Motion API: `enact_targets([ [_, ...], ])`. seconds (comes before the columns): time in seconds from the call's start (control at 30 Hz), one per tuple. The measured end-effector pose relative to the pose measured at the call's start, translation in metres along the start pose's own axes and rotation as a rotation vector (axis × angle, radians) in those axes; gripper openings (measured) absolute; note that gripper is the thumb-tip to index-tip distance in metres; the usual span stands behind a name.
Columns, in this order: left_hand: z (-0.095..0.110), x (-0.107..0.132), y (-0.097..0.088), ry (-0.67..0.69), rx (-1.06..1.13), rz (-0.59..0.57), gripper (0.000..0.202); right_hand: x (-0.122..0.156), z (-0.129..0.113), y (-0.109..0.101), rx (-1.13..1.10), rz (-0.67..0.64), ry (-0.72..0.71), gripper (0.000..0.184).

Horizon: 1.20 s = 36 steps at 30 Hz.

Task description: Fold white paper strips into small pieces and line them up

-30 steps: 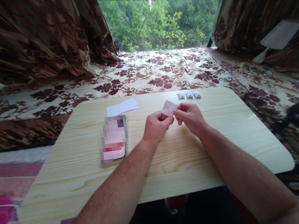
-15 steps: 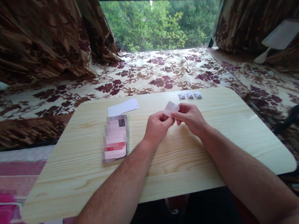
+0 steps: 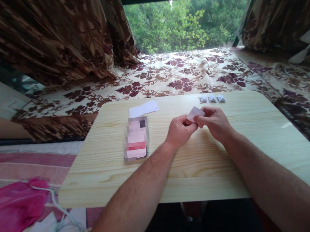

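Note:
A small piece of white paper [image 3: 194,113], diamond-shaped as I see it, is held over the far middle of the table between my two hands. My left hand [image 3: 181,128] pinches its left lower edge, with the thumb in front. On the other side my right hand [image 3: 215,120] grips it between thumb and fingers. Fingers hide the paper's lower part. Just beyond my right hand, three small folded white paper pieces [image 3: 212,98] stand in a row near the table's far edge.
A stack of white paper strips [image 3: 143,108] lies at the back left of the wooden table [image 3: 100,176]. In front of it is a pinkish, pixelated phone [image 3: 136,137]. Left of the table, a pink cloth [image 3: 16,216] and a white cable [image 3: 54,199] lie on striped bedding.
The whole view has shifted, so table and hands appear further right. Both hands keep their hold on the paper, which looks almost unchanged.

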<state>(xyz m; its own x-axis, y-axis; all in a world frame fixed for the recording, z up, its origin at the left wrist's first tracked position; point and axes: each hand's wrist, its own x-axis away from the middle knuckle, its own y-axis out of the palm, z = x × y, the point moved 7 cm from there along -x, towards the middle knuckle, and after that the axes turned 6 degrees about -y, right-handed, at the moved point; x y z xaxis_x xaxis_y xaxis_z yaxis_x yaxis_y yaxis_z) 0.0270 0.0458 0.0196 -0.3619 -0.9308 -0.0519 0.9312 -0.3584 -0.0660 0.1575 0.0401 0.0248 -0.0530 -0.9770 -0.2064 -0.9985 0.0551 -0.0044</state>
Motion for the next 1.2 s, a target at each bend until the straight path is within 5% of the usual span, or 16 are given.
enact_targets([
  [0.7,-0.007,-0.005,-0.011,-0.045,0.059,0.089,0.037,-0.002,0.006,-0.001,0.001,-0.027,0.02,0.028],
  [1.2,-0.011,-0.007,-0.015,-0.1,0.155,0.106,0.027,-0.002,0.001,0.0,0.029,-0.065,0.018,0.031],
])
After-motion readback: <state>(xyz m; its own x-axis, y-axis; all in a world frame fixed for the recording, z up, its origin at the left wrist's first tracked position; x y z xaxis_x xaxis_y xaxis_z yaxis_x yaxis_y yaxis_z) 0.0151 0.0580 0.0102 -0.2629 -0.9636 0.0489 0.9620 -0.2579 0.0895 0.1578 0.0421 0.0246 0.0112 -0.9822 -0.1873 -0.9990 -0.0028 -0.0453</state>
